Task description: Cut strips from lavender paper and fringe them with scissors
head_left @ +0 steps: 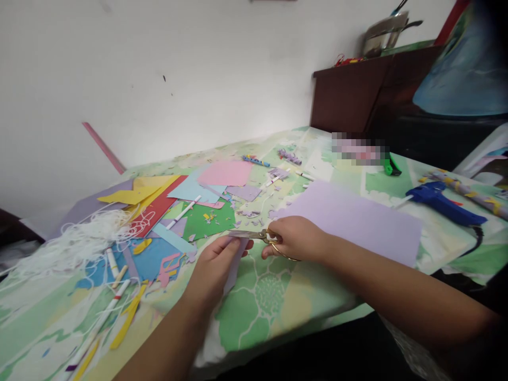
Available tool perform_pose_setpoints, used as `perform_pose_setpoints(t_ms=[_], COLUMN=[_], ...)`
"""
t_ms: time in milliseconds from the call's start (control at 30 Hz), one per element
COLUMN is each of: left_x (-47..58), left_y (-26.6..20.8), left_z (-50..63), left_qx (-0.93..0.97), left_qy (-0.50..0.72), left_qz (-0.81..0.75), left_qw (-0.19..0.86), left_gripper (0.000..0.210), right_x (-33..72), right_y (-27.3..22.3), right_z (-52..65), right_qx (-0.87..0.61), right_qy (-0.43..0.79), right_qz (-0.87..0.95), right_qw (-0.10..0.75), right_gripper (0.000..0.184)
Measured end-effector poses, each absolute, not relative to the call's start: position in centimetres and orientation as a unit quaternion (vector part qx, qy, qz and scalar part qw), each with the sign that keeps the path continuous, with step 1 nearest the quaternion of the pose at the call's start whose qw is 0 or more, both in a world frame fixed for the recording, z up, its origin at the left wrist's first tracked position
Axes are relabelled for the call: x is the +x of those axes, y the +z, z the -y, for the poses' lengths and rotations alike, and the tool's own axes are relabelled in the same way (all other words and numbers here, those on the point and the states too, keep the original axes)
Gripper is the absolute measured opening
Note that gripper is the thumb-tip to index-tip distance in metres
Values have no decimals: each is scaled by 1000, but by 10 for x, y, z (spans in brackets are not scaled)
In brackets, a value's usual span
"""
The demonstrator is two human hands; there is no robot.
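Observation:
My right hand (296, 236) is closed around the gold handles of a pair of scissors (254, 234), whose blades point left. Between the thumb and fingers of my left hand (218, 260) is a folded piece of light purple paper (235, 267). The scissor blades lie across the top edge of this piece, just above my left thumb; whether they are cutting into it I cannot tell. A large light purple sheet (357, 219) lies flat behind my right hand and forearm. Small purple scraps are scattered on a green sheet (206, 218) beyond my left hand.
At the left are a tangle of white string (91, 238), coloured paper sheets and several white markers (184, 211). A blue glue gun (444, 201) with a dark cord lies at the right. Paper-wrapped sticks (256, 160) lie at the back, before a white wall (198, 79).

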State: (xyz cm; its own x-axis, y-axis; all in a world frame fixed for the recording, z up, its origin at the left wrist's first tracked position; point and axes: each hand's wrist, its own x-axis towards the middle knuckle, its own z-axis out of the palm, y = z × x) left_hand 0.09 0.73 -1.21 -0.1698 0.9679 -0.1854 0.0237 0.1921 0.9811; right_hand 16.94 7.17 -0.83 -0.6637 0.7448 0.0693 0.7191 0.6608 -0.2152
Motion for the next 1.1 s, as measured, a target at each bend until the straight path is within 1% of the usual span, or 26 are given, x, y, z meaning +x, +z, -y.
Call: perform_pose_setpoints(t_ms=[100,167,267,400,533,600,667,767,933,1100], left_x=[-1,-2,-3,0,4,7,9,11,8,7], left_y=[-10,-9,-7,-6,-1,0,0,-2,-8,-10], left_z=[-7,-6,-5,-5,-3,-1,0,1,1,0], left_qx=[458,483,511,509,473,454,435,417,433,454], left_qy=[475,456,425,415,428,439,461,496,507,507], left_qz=[-607,-612,-612,-613,-628,-622,-606,-592,-564,-564], left_qw=[443,429,428,439,445,464,481,479,487,468], left_gripper=[22,20,21,25,26,27,27,25,21,20], right_x=[171,171,171,171,172,173,173,174,175,175], right_y=[-7,-7,-6,-6,-5,-4,-3,-2,-1,0], right_z=[-72,-72,-71,-70,-70,-70,-69,-68,-65,-64], right_qx=[-402,-400,-394,-386,-380,-378,-377,-378,-377,-372], right_qy=[74,65,57,57,56,51,43,36,40,52], right_qz=[909,911,914,918,920,920,920,919,918,919], right_qw=[82,80,74,70,78,86,95,102,114,117], right_gripper=[50,51,51,51,51,51,51,50,50,52])
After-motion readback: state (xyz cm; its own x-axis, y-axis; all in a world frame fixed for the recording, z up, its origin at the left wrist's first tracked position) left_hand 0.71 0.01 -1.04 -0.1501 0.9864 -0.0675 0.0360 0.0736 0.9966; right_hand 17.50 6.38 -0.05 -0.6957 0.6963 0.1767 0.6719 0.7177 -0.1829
